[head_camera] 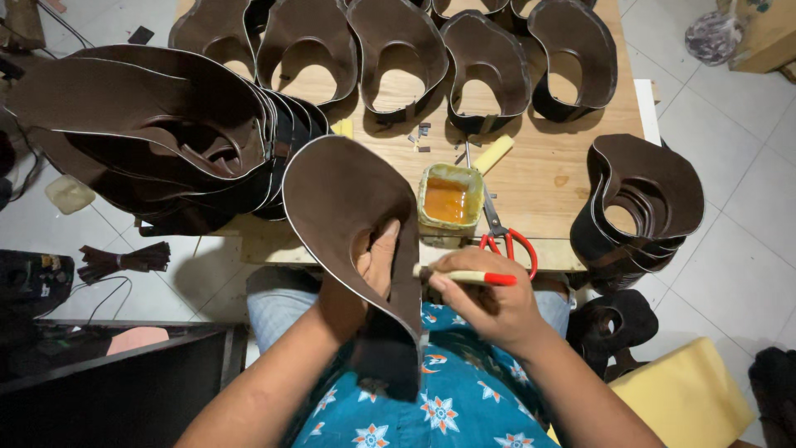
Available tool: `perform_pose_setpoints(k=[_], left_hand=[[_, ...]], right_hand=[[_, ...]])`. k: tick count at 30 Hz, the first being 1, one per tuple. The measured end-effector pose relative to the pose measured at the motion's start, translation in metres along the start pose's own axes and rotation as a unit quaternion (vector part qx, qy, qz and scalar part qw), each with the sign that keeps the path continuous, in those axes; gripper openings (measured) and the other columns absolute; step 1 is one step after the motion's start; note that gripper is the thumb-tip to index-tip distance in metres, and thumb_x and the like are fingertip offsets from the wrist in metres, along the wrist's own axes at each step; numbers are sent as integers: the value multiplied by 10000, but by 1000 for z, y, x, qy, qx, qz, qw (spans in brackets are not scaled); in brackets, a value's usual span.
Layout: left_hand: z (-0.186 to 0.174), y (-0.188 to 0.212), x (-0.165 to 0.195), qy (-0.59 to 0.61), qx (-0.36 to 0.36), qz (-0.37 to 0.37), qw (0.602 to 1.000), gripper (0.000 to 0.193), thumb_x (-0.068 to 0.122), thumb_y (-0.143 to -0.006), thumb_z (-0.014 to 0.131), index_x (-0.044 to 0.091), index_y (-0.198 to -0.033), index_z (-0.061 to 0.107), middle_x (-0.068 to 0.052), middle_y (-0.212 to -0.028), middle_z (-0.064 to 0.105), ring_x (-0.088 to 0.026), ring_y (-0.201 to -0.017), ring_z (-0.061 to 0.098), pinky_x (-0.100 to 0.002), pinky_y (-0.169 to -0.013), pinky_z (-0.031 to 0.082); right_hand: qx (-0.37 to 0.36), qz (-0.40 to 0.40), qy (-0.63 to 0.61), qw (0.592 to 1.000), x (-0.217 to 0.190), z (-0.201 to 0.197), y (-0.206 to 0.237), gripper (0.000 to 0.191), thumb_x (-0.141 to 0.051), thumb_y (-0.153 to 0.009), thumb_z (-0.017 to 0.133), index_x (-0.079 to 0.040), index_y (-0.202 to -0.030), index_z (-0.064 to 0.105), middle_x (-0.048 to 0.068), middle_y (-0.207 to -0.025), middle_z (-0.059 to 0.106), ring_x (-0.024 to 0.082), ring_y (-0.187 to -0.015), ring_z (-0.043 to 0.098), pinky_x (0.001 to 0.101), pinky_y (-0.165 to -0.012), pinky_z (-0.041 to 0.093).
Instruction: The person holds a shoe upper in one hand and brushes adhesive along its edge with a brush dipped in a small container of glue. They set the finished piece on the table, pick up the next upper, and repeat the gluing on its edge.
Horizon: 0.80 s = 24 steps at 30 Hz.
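Holding curved brown leather piece [348, 199] in left hand [377, 257], right hand [489, 303] grip closed on brush [464, 276]; best stroked evenly along near edge, glue pot [448, 199] just beyond.

The curved leather piece [344, 199] looks dark brown, smooth and matt, with a pale raw edge. The worktop [539, 178] is bare light wood. The scissors [502, 236] have grey metal blades and glossy red plastic handles.

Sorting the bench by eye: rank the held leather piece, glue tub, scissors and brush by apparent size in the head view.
1. Leather piece, though nearest the camera.
2. Scissors.
3. Glue tub and brush: too alike to rank.
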State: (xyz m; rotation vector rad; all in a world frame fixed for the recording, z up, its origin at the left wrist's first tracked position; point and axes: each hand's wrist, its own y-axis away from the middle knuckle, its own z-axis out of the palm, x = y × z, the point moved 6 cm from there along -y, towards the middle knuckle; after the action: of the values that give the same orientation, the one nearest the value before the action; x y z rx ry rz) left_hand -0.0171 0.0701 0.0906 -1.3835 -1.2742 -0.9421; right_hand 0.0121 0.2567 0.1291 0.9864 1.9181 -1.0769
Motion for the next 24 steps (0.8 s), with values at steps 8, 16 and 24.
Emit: perform_pose_setpoints(k=[8, 16, 24], left_hand=[[-8, 32, 47, -142, -27, 100, 984, 269, 203, -971, 572, 20, -1145, 661, -176, -1026, 710, -279, -940, 683, -364, -842, 525], [-6, 63, -6, 43, -140, -127, 981, 293, 248, -1003, 590, 4, -1136, 682, -170, -1023, 729, -282, -972, 693, -362, -847, 551], [-14, 51, -39, -31, -56, -112, 992, 397, 269, -937, 665, -55, -1163, 624, -135, -1009, 721, -221, -921, 693, -338, -816, 543]], right_hand=[[139, 150, -8, 979, 70, -26, -8, 231, -165, -978, 678, -15, -1152, 709, 106, -1045, 772, 186, -961, 730, 304, -878, 559], [74, 17, 326, 942, 114, -25, -52, 233, -263, -849, 799, -46, -923, 758, 217, -1411, 556, 424, -1312, 424, 506, -1100, 330], [141, -12, 263, 954, 80, -47, -37, 242, -288, -997, 711, -75, -1096, 767, 194, -1360, 608, 376, -1238, 582, 460, -1043, 462]])
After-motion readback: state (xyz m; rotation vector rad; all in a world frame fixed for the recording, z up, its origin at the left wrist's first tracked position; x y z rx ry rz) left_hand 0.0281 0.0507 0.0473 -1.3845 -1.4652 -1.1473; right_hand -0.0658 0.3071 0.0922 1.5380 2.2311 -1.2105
